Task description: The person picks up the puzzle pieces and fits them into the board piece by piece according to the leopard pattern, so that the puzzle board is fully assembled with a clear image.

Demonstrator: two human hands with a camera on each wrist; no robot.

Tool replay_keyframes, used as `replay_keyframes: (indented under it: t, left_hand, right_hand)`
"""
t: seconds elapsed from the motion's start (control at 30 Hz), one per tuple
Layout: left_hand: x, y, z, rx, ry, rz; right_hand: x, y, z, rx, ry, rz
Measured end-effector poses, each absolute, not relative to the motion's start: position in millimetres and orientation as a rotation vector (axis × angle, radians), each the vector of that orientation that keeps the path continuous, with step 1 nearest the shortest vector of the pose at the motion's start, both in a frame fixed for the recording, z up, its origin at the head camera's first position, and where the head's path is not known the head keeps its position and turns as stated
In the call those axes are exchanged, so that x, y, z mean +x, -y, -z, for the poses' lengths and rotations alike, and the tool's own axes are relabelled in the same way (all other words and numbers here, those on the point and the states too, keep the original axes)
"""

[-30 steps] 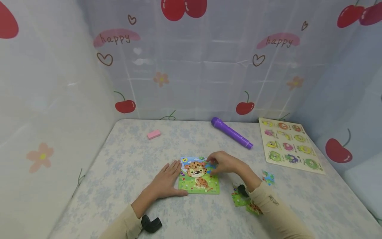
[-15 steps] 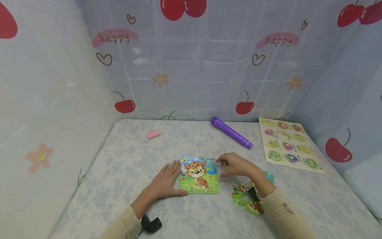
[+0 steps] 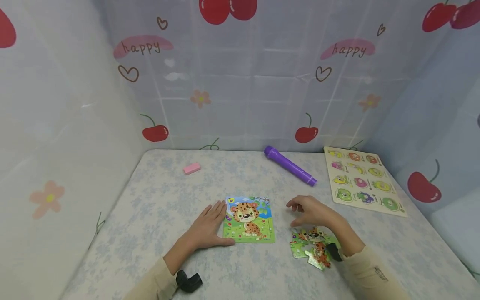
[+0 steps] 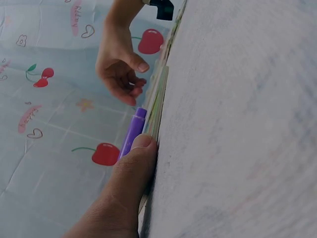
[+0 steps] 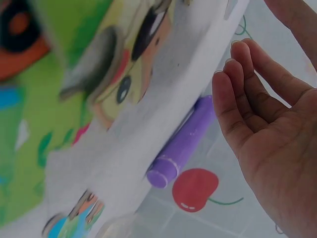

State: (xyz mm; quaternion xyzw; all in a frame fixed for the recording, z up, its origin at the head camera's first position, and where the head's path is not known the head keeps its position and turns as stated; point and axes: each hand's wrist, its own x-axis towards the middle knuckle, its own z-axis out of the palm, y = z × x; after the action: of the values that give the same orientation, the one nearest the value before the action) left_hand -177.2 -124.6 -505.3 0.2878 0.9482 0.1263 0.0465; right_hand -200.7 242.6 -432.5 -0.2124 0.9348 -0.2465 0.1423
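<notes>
Head view: the left hand [image 3: 207, 228], fingers extended and thumb spread, touches the left edge of the flat, square, leopard-printed puzzle [image 3: 249, 221] on the blue-patterned white tabletop [image 3: 157, 200]; the right hand [image 3: 313, 211], fingers loosely bent, thumb apart, hangs near green-and-orange jigsaw pieces [image 3: 319, 251].

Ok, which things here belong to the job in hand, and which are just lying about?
Judging by the hands, in the job:
- leopard picture board, touched by the left hand
- loose puzzle pieces, near the right hand

Apparently just lying about:
- pink block
- purple microphone-shaped stick
- fruit board
</notes>
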Motion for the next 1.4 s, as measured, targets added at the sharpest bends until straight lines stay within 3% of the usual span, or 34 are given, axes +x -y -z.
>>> replay_keyframes:
  t: [1.4]
  left_hand:
    - [-176, 125, 503, 0.882, -2.881, -0.376]
  right_hand:
    - [-169, -362, 446, -0.365, -2.860, 0.622]
